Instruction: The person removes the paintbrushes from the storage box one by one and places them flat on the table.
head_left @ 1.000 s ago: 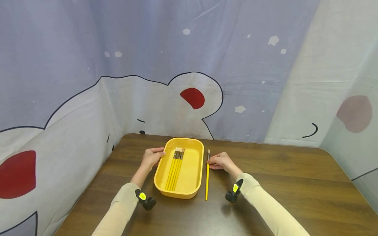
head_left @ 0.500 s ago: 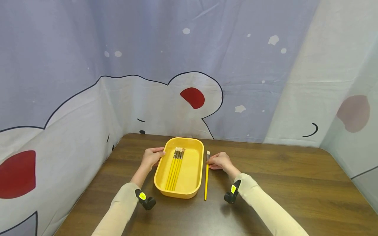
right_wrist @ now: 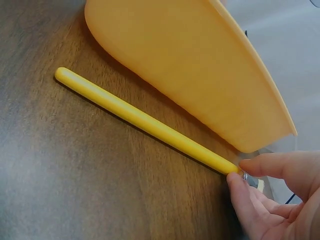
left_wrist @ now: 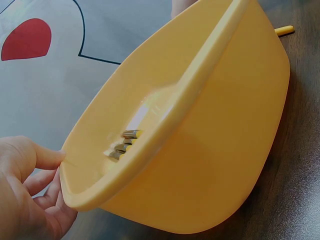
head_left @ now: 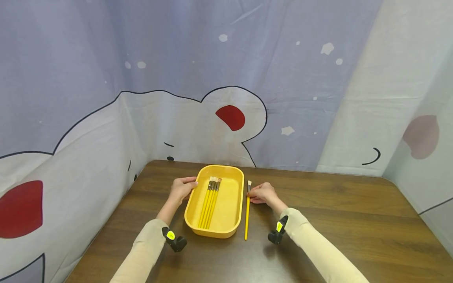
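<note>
A yellow tray (head_left: 230, 204) stands on the table, and several yellow-handled paintbrushes (head_left: 210, 204) lie side by side in its left half, bristles toward the far end. My left hand (head_left: 181, 189) grips the tray's left rim, thumb on top and fingers outside, as the left wrist view also shows. Just right of the tray, a single paintbrush (head_left: 247, 220) lies on the table, roughly parallel to the tray's side. My right hand (head_left: 264, 194) pinches it near the metal collar between thumb and finger. In the right wrist view its yellow handle (right_wrist: 145, 122) rests along the wood.
The brown wooden table (head_left: 336, 220) extends to the right and toward me. A printed fabric curtain (head_left: 290, 98) hangs behind the table and along its sides. Each wrist wears a small black camera (head_left: 175, 240).
The paintbrush at my right hand has rolled slightly, so the flat of its bristles now faces up, and its handle end has shifted a little left. The left hand and tray hold still.
</note>
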A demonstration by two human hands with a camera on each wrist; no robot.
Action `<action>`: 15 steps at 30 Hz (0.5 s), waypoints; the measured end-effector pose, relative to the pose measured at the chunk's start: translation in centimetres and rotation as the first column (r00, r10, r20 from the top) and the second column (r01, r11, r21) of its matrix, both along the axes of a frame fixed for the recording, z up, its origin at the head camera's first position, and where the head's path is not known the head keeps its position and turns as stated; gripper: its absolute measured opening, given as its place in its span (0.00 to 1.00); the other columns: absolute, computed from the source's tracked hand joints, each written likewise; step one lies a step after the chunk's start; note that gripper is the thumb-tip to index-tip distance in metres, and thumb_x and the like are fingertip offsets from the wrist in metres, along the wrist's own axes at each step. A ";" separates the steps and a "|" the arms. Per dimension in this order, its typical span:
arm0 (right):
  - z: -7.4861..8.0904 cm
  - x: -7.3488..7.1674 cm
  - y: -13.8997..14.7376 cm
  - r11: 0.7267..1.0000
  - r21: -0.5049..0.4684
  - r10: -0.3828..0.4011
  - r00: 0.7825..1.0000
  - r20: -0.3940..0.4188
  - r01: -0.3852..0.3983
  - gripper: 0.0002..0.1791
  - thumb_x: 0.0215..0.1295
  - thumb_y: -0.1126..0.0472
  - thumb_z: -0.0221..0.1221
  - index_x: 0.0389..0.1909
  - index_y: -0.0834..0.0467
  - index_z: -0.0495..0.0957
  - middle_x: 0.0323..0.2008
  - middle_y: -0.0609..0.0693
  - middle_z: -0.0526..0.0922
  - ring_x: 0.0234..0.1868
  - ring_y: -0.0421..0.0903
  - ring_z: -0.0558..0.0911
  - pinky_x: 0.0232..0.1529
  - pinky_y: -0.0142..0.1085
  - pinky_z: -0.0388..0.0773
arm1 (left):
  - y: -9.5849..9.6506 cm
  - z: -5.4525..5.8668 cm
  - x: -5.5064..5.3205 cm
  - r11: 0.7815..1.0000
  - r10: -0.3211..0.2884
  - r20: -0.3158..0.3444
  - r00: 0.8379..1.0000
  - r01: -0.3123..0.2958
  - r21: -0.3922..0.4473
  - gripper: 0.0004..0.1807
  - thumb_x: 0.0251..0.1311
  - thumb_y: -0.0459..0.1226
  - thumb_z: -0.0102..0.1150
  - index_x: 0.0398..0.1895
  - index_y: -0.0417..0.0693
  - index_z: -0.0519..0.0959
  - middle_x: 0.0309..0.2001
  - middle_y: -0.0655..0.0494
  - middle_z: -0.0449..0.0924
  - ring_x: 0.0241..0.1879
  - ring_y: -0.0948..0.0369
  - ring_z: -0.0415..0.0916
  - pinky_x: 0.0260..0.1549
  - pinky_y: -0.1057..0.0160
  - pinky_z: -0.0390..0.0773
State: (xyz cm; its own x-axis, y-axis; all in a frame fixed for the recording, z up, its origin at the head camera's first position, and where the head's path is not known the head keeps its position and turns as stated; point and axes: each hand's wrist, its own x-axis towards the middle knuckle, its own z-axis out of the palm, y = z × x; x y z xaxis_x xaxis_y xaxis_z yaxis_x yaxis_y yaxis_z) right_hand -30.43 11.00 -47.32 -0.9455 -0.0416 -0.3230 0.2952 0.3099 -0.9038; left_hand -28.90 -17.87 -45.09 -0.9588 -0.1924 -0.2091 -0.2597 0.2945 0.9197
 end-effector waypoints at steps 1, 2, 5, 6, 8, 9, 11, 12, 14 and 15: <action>0.0 0.0 0.0 1.000 -0.001 0.000 1.000 -0.001 0.000 0.12 0.54 0.70 0.65 0.38 0.73 0.80 0.21 0.50 0.84 0.17 0.36 0.79 0.24 0.29 0.83 | 0.0 0.0 0.0 1.000 0.001 0.000 1.000 -0.001 0.000 0.20 0.63 0.36 0.57 0.59 0.41 0.77 0.53 0.38 0.80 0.42 0.53 0.83 0.36 0.61 0.85; 0.0 0.0 0.0 1.000 -0.002 0.002 1.000 -0.003 -0.002 0.12 0.54 0.70 0.65 0.38 0.73 0.80 0.21 0.50 0.84 0.17 0.36 0.79 0.24 0.30 0.83 | 0.0 0.0 0.0 1.000 0.001 0.000 1.000 -0.001 0.000 0.20 0.63 0.36 0.57 0.59 0.41 0.77 0.53 0.38 0.80 0.42 0.53 0.83 0.36 0.61 0.85; 0.0 0.1 0.0 1.000 -0.004 -0.002 1.000 -0.007 0.002 0.12 0.54 0.70 0.65 0.38 0.74 0.81 0.21 0.50 0.84 0.17 0.36 0.79 0.25 0.30 0.83 | 0.0 0.0 0.0 1.000 0.002 0.000 1.000 -0.002 -0.001 0.20 0.63 0.36 0.57 0.59 0.41 0.77 0.53 0.38 0.80 0.42 0.53 0.83 0.36 0.61 0.85; 0.1 0.1 0.0 1.000 -0.008 -0.006 1.000 -0.004 0.006 0.12 0.54 0.70 0.65 0.38 0.74 0.80 0.21 0.50 0.85 0.17 0.36 0.79 0.25 0.30 0.83 | 0.0 0.0 0.0 1.000 0.001 0.001 1.000 -0.001 -0.001 0.20 0.63 0.36 0.57 0.59 0.41 0.77 0.53 0.38 0.80 0.42 0.53 0.83 0.36 0.61 0.85; 0.1 0.1 0.0 1.000 -0.011 -0.011 1.000 0.000 0.011 0.12 0.55 0.70 0.65 0.38 0.74 0.80 0.21 0.50 0.84 0.17 0.36 0.79 0.25 0.30 0.83 | 0.0 -0.1 -0.1 1.000 -0.001 0.002 1.000 0.001 0.000 0.20 0.63 0.36 0.57 0.59 0.41 0.77 0.53 0.38 0.80 0.42 0.53 0.83 0.36 0.61 0.85; 0.1 0.2 0.1 1.000 -0.010 -0.012 1.000 0.001 0.012 0.12 0.55 0.70 0.65 0.38 0.74 0.80 0.21 0.50 0.84 0.17 0.36 0.79 0.25 0.30 0.83 | 0.0 -0.1 -0.2 1.000 -0.002 0.002 1.000 0.002 0.000 0.20 0.63 0.36 0.57 0.58 0.41 0.77 0.53 0.38 0.80 0.42 0.53 0.83 0.36 0.61 0.85; 0.2 0.2 0.1 1.000 -0.010 -0.013 1.000 0.003 0.013 0.12 0.55 0.70 0.65 0.38 0.73 0.80 0.21 0.50 0.84 0.17 0.36 0.78 0.25 0.30 0.83 | 0.0 -0.1 -0.2 1.000 -0.002 0.002 1.000 0.002 -0.002 0.20 0.63 0.36 0.57 0.58 0.41 0.77 0.53 0.38 0.80 0.42 0.54 0.83 0.35 0.62 0.85; 0.2 0.2 0.1 1.000 -0.013 -0.011 1.000 0.007 0.011 0.12 0.55 0.70 0.65 0.39 0.73 0.80 0.22 0.50 0.84 0.17 0.36 0.78 0.25 0.30 0.83 | -0.1 -0.1 -0.1 1.000 -0.003 0.002 1.000 0.003 -0.004 0.20 0.63 0.36 0.57 0.58 0.41 0.77 0.53 0.38 0.80 0.41 0.55 0.83 0.35 0.62 0.85; 0.4 0.2 0.3 1.000 -0.026 -0.004 1.000 0.010 0.004 0.12 0.56 0.70 0.64 0.40 0.73 0.79 0.22 0.49 0.84 0.17 0.36 0.78 0.25 0.30 0.83 | -0.1 0.0 0.0 1.000 -0.002 -0.001 1.000 0.002 -0.006 0.20 0.63 0.36 0.57 0.58 0.41 0.77 0.53 0.38 0.80 0.40 0.56 0.82 0.34 0.63 0.85; 0.4 0.1 0.3 0.999 -0.041 -0.003 1.000 0.017 0.004 0.13 0.56 0.70 0.64 0.41 0.73 0.78 0.22 0.49 0.84 0.18 0.36 0.79 0.25 0.30 0.83 | 0.0 0.1 0.0 1.000 0.000 -0.002 1.000 0.000 -0.007 0.20 0.63 0.36 0.57 0.58 0.41 0.77 0.53 0.38 0.80 0.39 0.57 0.82 0.34 0.63 0.85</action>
